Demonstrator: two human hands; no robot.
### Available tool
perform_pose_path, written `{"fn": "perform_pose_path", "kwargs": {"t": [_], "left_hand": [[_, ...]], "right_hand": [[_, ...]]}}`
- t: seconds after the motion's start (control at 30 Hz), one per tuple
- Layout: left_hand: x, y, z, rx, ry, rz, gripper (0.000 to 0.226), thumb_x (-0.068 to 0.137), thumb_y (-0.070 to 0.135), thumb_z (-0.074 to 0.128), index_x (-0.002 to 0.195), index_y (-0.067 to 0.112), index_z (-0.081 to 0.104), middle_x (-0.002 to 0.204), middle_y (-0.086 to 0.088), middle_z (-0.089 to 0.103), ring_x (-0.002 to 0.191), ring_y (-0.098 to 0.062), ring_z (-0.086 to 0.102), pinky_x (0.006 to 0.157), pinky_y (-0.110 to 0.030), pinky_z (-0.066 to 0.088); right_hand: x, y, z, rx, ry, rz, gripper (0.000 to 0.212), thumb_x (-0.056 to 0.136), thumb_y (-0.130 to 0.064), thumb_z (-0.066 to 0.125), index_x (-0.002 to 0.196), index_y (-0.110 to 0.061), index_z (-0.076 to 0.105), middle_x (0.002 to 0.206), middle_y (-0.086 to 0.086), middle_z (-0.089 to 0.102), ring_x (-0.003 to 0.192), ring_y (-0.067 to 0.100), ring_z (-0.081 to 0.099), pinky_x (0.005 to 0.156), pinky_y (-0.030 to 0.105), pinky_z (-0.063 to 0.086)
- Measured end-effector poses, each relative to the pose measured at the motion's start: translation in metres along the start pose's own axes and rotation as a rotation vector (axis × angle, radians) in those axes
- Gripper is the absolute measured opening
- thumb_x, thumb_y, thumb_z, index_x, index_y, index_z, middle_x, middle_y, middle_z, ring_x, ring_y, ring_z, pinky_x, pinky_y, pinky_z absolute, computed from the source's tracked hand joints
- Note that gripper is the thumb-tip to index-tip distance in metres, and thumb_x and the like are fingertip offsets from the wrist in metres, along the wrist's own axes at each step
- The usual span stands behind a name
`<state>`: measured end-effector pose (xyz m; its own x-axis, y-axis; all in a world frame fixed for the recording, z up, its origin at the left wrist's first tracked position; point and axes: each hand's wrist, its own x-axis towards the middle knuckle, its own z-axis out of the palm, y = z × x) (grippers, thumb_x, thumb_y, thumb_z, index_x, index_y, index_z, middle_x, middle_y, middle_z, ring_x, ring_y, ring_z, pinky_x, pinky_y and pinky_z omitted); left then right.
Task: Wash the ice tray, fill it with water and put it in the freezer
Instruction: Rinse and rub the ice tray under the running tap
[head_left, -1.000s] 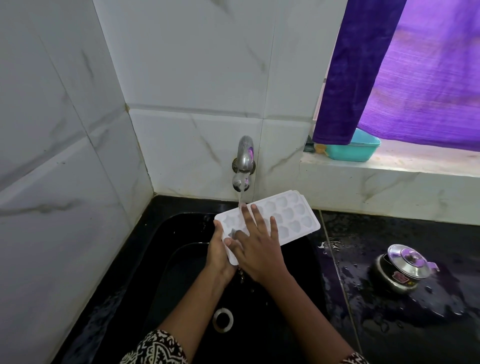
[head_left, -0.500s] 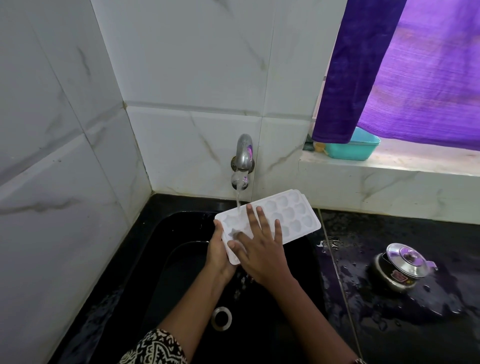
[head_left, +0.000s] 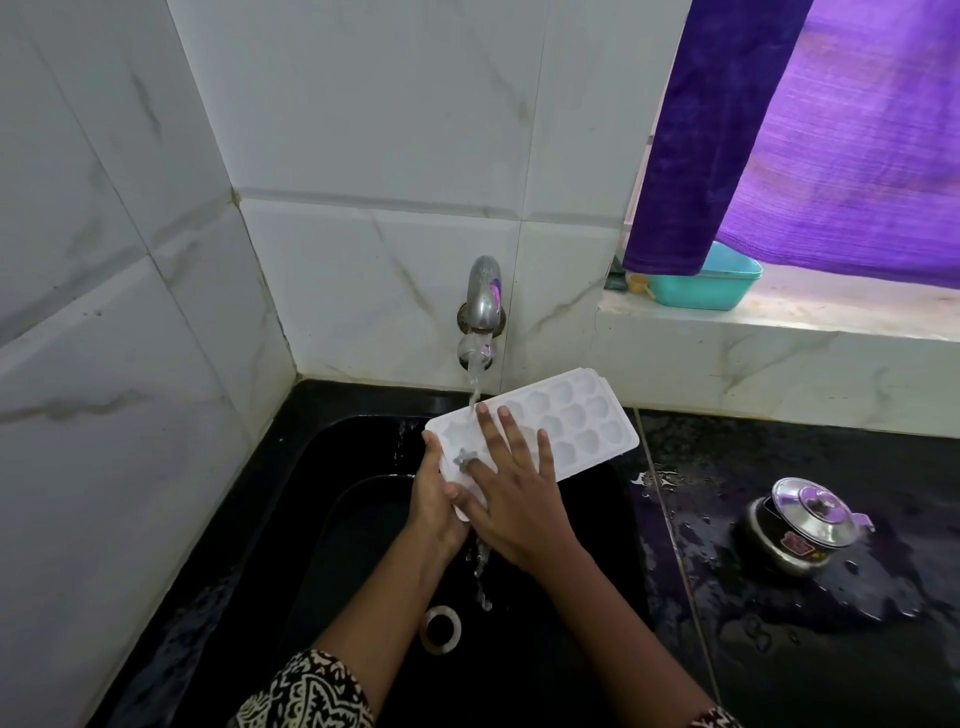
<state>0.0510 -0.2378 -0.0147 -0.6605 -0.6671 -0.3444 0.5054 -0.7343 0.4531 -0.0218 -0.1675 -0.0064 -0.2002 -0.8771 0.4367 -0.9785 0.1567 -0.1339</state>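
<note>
Step in hand: wash phase, rinse under running water. Ice tray (head_left: 571, 421) is held over the black sink (head_left: 311, 519), cups up, long axis running approx 8 to 2 o'clock, 8 o'clock end lower. Tap (head_left: 483, 306) sits at 12 o'clock of the hands; the water stream (head_left: 474, 389) lands on the tray's left part, and runoff drips off the low end toward the drain (head_left: 440, 629) at 6 o'clock.

L hand (head_left: 434, 499) grips the tray's 8 o'clock short end, fingers wrapped round the edge. R hand (head_left: 514, 499) holds nothing: palm down, fingers straight and spread flat on the cups, prob rubbing them.

Fill and freezer steps not yet done; freezer not in view.

Next move, my guess: work the R hand toward the 2 o'clock cups, which look unrinsed, then level the tray under the stream to fill it. Needs a firm L-hand hold since the plastic is wet.

Steel pot (head_left: 800, 525) sits on the wet counter (head_left: 779, 649) at 3 o'clock, well apart.
</note>
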Motion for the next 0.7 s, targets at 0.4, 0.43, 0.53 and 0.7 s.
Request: {"fn": "perform_pose_path", "kwargs": {"t": [0.4, 0.43, 0.53, 0.7], "left_hand": [[0.0, -0.005, -0.006, -0.007, 0.014, -0.01, 0.073, 0.093, 0.066, 0.026, 0.128, 0.01, 0.057, 0.123, -0.019, 0.064, 0.115, -0.037, 0.06, 0.106, -0.054, 0.038], [-0.001, -0.008, -0.007, 0.001, 0.025, -0.009, 0.072, 0.093, 0.066, 0.028, 0.13, 0.011, 0.056, 0.126, -0.018, 0.063, 0.117, -0.037, 0.059, 0.107, -0.055, 0.036], [0.0, -0.005, -0.01, -0.038, 0.017, -0.036, 0.075, 0.089, 0.07, 0.031, 0.135, 0.014, 0.052, 0.13, -0.014, 0.061, 0.121, -0.035, 0.057, 0.108, -0.054, 0.035], [-0.001, -0.006, -0.01, 0.021, 0.042, -0.012, 0.074, 0.093, 0.066, 0.027, 0.134, 0.009, 0.053, 0.126, -0.019, 0.062, 0.118, -0.038, 0.058, 0.107, -0.054, 0.036]], "right_hand": [[0.002, 0.001, -0.001, 0.018, -0.02, 0.034, 0.06, 0.094, -0.063, 0.015, 0.097, -0.034, 0.067, 0.157, 0.001, 0.016, 0.146, 0.018, 0.006, 0.113, 0.051, 0.002], [0.002, -0.004, 0.0, 0.003, -0.005, 0.042, 0.054, 0.095, -0.06, 0.02, 0.095, -0.033, 0.067, 0.156, 0.003, 0.021, 0.145, 0.019, 0.01, 0.112, 0.051, 0.005], [-0.005, -0.009, 0.005, -0.009, -0.012, 0.003, 0.062, 0.096, -0.059, 0.012, 0.109, -0.028, 0.065, 0.157, 0.002, 0.021, 0.145, 0.019, 0.009, 0.111, 0.051, 0.006], [0.001, -0.001, -0.002, -0.002, -0.025, 0.023, 0.058, 0.095, -0.06, 0.016, 0.094, -0.032, 0.067, 0.156, 0.003, 0.021, 0.145, 0.02, 0.01, 0.112, 0.052, 0.005]]}}
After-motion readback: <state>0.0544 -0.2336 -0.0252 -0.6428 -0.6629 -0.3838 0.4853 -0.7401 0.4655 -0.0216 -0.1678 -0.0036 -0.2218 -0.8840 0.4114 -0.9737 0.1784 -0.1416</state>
